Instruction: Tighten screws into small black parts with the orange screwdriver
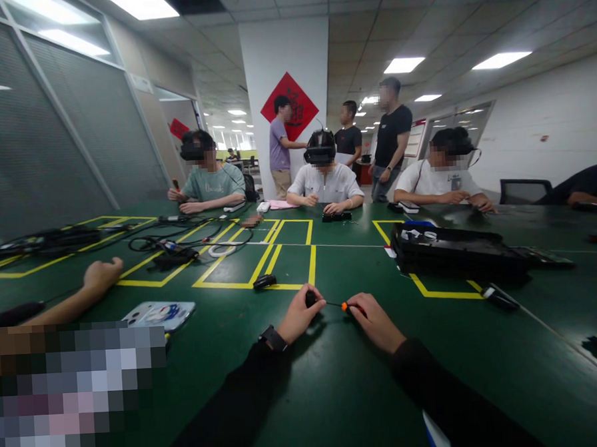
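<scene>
My right hand point(374, 321) is closed around the handle of a screwdriver point(345, 307) with an orange collar. Its thin shaft points left, and the tip reaches my left hand point(299, 315). Between the fingers of that hand, also closed, sits a small black part point(310, 298); its kind is too small to make out. Whether the tip touches the part I cannot tell. Both hands are just above the green table point(332, 395), near its middle. Beyond my left hand lies another small black object point(264, 282).
A phone point(159, 315) lies left, near another person's arm point(98, 277). Black cables point(173, 255) spread across the far left. A black open casing point(455, 250) stands right, with a black object point(500, 297) before it. Several people wearing headsets sit opposite.
</scene>
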